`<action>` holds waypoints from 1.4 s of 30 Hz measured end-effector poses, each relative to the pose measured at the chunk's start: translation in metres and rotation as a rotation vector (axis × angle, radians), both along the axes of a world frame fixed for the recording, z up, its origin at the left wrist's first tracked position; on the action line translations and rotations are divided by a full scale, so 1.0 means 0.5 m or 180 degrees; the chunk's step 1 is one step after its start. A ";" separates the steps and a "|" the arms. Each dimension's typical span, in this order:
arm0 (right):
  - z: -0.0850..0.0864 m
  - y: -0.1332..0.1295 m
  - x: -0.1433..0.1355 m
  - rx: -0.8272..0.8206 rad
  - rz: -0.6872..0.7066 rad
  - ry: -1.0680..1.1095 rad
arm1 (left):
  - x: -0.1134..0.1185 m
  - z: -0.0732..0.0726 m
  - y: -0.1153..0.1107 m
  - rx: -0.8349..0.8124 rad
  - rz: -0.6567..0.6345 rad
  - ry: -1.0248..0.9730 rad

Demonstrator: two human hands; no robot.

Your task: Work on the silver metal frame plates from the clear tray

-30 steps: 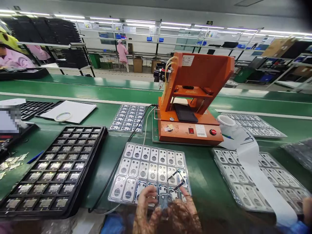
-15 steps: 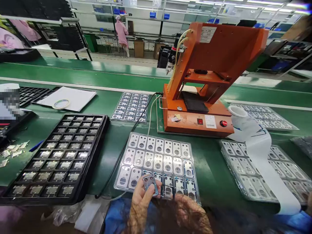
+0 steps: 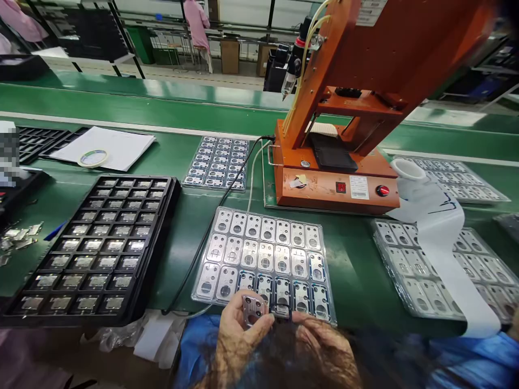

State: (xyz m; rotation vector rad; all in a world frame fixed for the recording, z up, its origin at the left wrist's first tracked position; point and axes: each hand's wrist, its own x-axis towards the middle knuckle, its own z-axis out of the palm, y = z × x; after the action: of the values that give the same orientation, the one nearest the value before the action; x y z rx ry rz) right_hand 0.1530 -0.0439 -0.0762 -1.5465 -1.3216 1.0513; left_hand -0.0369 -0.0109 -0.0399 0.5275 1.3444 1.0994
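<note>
My left hand (image 3: 240,330) pinches a small silver metal plate (image 3: 252,307) with round holes, tilted up between thumb and fingers. Beside it, my right hand (image 3: 322,336) has its fingers drawn together close to a thin dark piece (image 3: 282,310), which reaches toward the held plate. Whether those fingers grip that piece cannot be made out. Both hands are at the near edge of a clear plastic tray (image 3: 326,259) filled with rows of similar plates. Several plates in its front row show blue edges, while most others look plain silver.
An orange bench machine (image 3: 336,189) stands behind the tray. A black compartment tray (image 3: 172,216) of metal parts lies left, with a black cable (image 3: 193,259) between. At right, a white paper strip (image 3: 440,243) drapes over stacked plates. Tape (image 3: 92,158) rests on papers (image 3: 127,146).
The view has tipped downward. My left hand has turned the metal plate more upright, and the thumb has shifted right toward my right hand and the dark piece.
</note>
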 end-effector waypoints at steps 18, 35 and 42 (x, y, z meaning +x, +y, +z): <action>0.079 0.020 0.012 0.0320 0.0095 -0.0118 | 0.020 0.029 -0.018 -0.0097 -0.0240 0.0139; 0.128 0.032 0.027 0.0002 -0.0135 0.0018 | 0.013 0.016 -0.021 -0.0682 -0.0283 -0.1083; 0.185 0.034 0.032 -0.0350 -0.0268 0.0357 | 0.008 0.006 -0.022 -0.1345 -0.0343 -0.1891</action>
State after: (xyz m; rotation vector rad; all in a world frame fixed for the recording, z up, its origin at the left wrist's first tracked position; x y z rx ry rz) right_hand 0.1687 -0.0268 0.0164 -1.5858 -1.1293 1.1565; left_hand -0.0330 -0.0220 -0.0368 -0.0454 0.9642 0.7650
